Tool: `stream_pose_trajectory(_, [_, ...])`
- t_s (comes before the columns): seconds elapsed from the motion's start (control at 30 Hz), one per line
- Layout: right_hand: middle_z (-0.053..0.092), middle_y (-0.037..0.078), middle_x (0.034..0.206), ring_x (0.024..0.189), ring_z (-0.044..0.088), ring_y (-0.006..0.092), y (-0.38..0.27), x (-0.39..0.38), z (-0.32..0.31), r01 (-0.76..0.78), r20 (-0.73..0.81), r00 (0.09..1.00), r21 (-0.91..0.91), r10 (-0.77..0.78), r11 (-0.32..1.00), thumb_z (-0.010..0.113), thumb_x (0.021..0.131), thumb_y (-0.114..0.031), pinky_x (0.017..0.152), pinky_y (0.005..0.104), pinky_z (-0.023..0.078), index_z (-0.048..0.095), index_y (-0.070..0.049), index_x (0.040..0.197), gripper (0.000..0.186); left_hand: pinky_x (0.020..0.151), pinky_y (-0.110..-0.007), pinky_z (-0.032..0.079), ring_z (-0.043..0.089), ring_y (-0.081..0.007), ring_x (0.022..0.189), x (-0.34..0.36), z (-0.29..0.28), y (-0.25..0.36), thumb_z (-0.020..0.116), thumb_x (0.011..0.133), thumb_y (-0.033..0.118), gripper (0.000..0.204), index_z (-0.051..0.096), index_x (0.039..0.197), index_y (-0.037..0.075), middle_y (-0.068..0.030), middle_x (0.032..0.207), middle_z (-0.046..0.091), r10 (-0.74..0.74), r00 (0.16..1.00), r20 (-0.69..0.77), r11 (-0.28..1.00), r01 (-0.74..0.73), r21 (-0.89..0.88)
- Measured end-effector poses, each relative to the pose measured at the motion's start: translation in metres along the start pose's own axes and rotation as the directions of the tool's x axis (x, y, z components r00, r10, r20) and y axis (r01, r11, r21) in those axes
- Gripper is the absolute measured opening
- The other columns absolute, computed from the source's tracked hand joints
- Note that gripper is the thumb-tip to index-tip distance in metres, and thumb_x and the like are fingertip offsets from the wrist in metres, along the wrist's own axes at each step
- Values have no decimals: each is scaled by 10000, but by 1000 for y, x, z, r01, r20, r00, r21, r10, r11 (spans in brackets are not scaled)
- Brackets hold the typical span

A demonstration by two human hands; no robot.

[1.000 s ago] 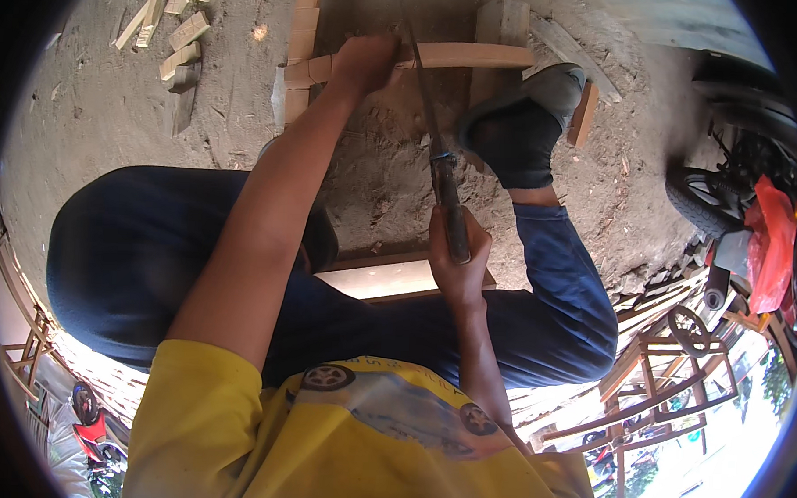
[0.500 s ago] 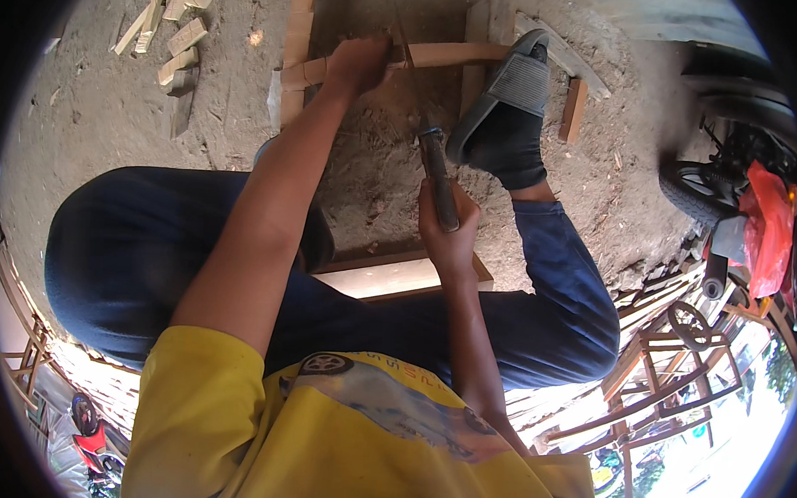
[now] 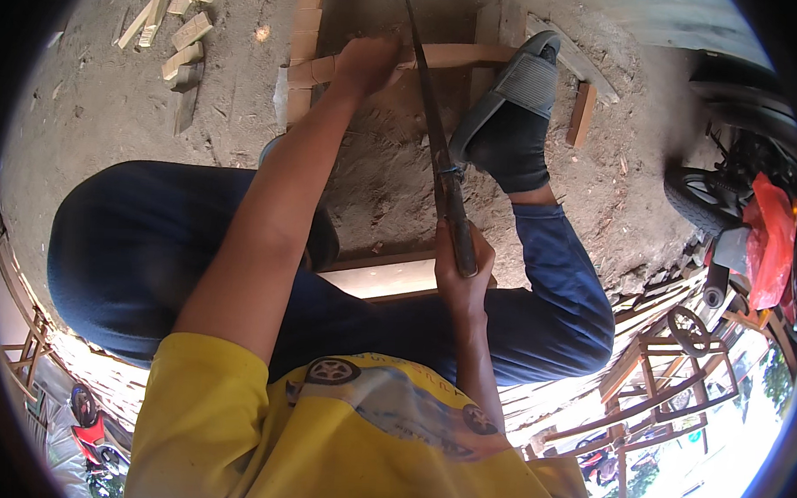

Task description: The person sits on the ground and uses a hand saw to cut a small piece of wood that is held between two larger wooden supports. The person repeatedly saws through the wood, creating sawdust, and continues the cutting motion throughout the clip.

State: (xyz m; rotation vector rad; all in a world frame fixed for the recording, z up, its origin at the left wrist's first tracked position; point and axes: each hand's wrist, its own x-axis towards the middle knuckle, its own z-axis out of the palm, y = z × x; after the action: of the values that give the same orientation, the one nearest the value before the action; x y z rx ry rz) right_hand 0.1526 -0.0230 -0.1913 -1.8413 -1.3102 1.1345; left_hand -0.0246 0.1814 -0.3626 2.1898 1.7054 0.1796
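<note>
My right hand (image 3: 463, 282) is closed round the handle of a handsaw (image 3: 434, 127). The long narrow blade points away from me and crosses a wooden strip (image 3: 465, 55). My left hand (image 3: 370, 65) grips that strip just left of the blade; its fingers are partly hidden. Over the strip's right end rests my foot in a grey sandal (image 3: 525, 85). Beneath the strip's left end lies a stack or row of wood (image 3: 304, 44), and another timber (image 3: 488, 28) lies under its right part.
Several wood offcuts (image 3: 191, 31) lie on the dirt floor at the far left. A short wooden block (image 3: 581, 115) and a grey board (image 3: 573, 62) are right of my foot. Farther right stands a motorcycle (image 3: 707, 198) with a red plastic bag (image 3: 769, 236). A wooden frame (image 3: 644, 372) stands lower right.
My right hand has drawn the saw back toward me and slightly right, so more blade shows on my side of the strip. My left hand stays on the wood.
</note>
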Motion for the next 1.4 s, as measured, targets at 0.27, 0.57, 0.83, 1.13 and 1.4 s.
stream_pose_trajectory(0.27, [504,10,586,555,457,43,-17,48,22,-42,48,998,14,41,999,611,910,-72,481,262,353,571,18,764,176,707,-425,557,691,-322,810,0,5,-1,713,745,250,297,633,953,53,-161,845,693,0,999,-43,1000,0,1])
stream_pose_trajectory(0.57, [526,6,600,553,456,37,-6,36,12,-20,60,998,8,20,1000,615,915,-85,478,258,356,596,16,794,159,686,-421,560,689,-324,809,4,5,-2,710,747,254,288,638,938,51,-155,854,692,1,1000,3,1000,-1,-3])
stream_pose_trajectory(0.83, [518,30,582,541,461,43,3,10,-4,27,48,999,-19,-26,999,616,903,-80,473,276,359,577,15,772,167,700,-429,558,688,-332,809,3,0,2,727,736,233,314,624,957,35,-159,849,691,1,1000,-16,1000,-1,5])
stream_pose_trajectory(1.13, [504,3,595,568,447,32,-4,41,9,-17,61,998,30,15,999,613,912,-76,482,261,342,581,22,770,175,729,-438,551,685,-336,823,2,0,0,716,756,227,272,623,934,43,-162,843,691,-15,999,-33,1000,14,-2])
stream_pose_trajectory(1.4, [498,-2,587,554,434,29,-4,57,17,14,45,999,36,-16,999,621,910,-89,470,263,329,579,18,772,179,718,-429,552,691,-320,818,6,4,1,722,754,245,277,633,936,57,-143,818,692,11,1000,-29,1000,-11,14])
